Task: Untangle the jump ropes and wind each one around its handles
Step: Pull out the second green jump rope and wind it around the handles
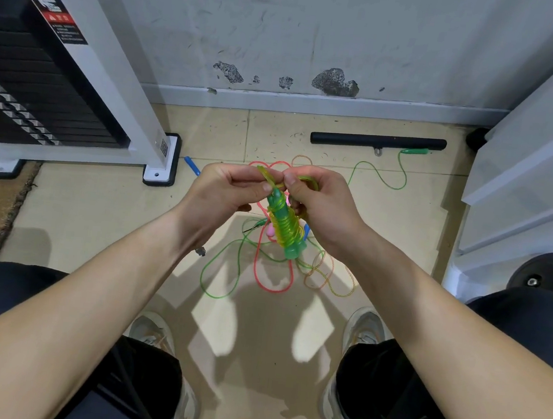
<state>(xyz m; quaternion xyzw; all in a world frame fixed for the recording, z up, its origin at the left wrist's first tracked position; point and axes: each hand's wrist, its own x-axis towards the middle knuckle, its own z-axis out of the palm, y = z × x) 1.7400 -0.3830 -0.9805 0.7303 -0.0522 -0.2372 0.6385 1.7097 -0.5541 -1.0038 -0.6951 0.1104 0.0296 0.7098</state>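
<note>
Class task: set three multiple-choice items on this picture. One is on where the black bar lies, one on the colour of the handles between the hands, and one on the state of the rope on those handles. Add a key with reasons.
1. Where does the black bar lie?
A. Across the person's knees
B. On the floor by the wall
C. On a shelf

2. What colour are the handles between the left hand and the right hand?
A. Blue
B. Black
C. Green

3. How is the yellow-green rope on those handles?
A. Wound round them in coils
B. Cut in two
C. Hanging straight and loose

Key:
1 B: the bar lies flat on the floor close to the wall.
2 C: the bare lower end is see-through green.
3 A: tight coils cover the handles' middle.
</note>
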